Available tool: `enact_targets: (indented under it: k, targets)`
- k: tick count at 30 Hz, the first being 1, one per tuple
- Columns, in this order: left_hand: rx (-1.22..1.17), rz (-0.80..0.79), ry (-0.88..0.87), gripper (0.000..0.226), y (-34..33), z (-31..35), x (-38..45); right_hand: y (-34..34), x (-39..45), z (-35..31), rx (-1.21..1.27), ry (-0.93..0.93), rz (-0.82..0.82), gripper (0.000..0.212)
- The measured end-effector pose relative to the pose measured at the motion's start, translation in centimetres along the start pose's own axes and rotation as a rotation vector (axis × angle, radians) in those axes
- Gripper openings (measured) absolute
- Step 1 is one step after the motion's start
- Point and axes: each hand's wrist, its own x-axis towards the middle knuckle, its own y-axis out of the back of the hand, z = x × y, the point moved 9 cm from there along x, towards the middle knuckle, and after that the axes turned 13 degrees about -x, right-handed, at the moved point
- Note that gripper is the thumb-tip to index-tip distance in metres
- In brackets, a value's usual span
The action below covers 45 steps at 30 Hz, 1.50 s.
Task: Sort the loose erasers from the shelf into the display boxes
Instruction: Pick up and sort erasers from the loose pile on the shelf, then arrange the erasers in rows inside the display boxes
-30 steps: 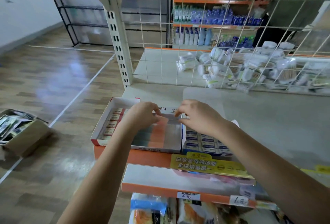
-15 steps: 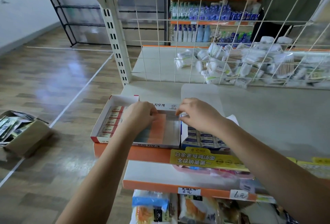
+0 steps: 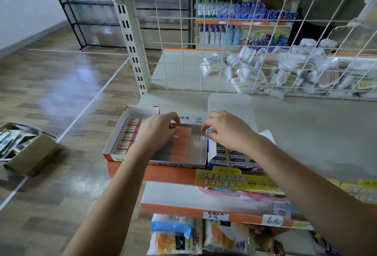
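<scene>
Hands (image 3: pixel 193 129) hide the middle display box's (image 3: pixel 179 163) far end; grip unclear.

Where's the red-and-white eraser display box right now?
In the head view, the red-and-white cardboard display box sits at the shelf's front left corner, touching the middle box with orange erasers, just left of the left hand.

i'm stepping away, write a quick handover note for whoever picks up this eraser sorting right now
Left hand: fingers curled over the back left of the middle display box; a held eraser cannot be seen.
Right hand: fingertips at that box's back right corner.
Done: red-label box holds a row of erasers; blue-label box looks filled; middle box is lined with orange and grey erasers.
Left: finish seating the middle box's back row. No loose erasers visible on the shelf.
</scene>
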Motion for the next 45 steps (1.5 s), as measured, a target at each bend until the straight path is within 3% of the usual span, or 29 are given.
enact_targets:
  k: [11,18,31,37,45]
  targets:
    - [0.115,-0.023,-0.007,0.014,-0.7,-0.2,0.3,-0.1,0.2,0.0,0.014,0.009,0.007,0.022]
    - [0.244,-0.013,-0.013,0.026,-1.0,-0.1,0.4,-0.3,0.3,0.1,0.021,0.014,0.004,0.022]
    - [0.212,0.012,-0.022,0.021,0.6,1.2,0.2,0.4,0.8,0.3,0.058,0.045,0.053,0.021]
    - [0.178,-0.041,-0.187,0.026,-0.7,8.4,4.0,3.9,0.0,6.0,-0.004,-0.051,0.132,0.022]
    - [0.502,-0.3,-0.493,0.043,-11.7,25.5,7.6,3.9,-8.4,21.9,-0.172,-0.455,-0.116,0.042]
